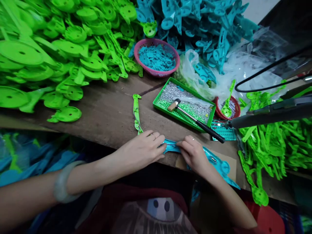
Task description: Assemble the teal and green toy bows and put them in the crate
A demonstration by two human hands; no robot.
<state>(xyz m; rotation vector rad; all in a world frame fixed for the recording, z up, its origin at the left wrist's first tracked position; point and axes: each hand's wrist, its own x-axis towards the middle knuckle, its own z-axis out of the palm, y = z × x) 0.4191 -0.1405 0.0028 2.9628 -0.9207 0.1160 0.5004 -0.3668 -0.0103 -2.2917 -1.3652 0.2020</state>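
A long blue plastic part (172, 145) lies near the front edge of the table, between my two hands. My left hand (143, 148) is closed over its left end, fingertips curled on it. My right hand (195, 152) pinches at the middle of the part with thumb and forefinger; a thin dark line, perhaps a wire, runs there. The part's wider right end (223, 167) shows past my right wrist, with a small metal piece on it. Just beyond my left hand lies a slim green plastic part (136, 110) with a thin wire along it.
A hammer (210, 131) rests across a green tray (159, 106) of small metal pieces. Behind stands a pink basket (179, 61) of blue pieces. Green parts (70, 48) and blue parts (195, 19) are heaped high. A dark tool (270, 113) juts in from the right.
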